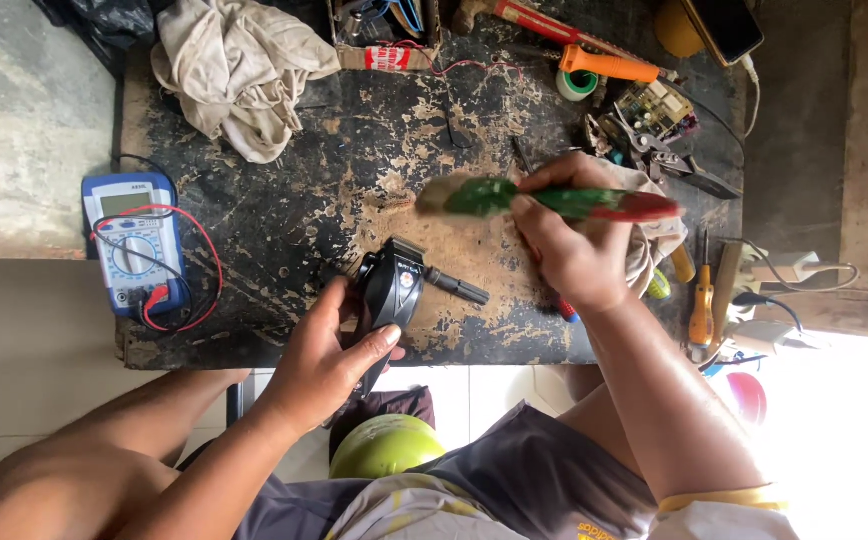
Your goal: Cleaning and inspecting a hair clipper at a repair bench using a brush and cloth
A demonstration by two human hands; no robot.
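Note:
My left hand (326, 350) grips a small black motor-like device (399, 285) with a short shaft, holding it down on the worn black table (284, 200) near the front edge. Just beyond the device, my right hand (569, 240) is closed around a green brush with a red handle end (554, 200). The brush lies crosswise above the table and is blurred, its pale bristle end pointing left.
A blue multimeter (132, 240) with red and black leads sits at the table's left edge. A crumpled beige cloth (239, 65) lies at the back left. Screwdrivers (702, 300), pliers (659, 150), tape and a circuit board crowd the right and back. A yellow-green helmet (386, 445) sits below.

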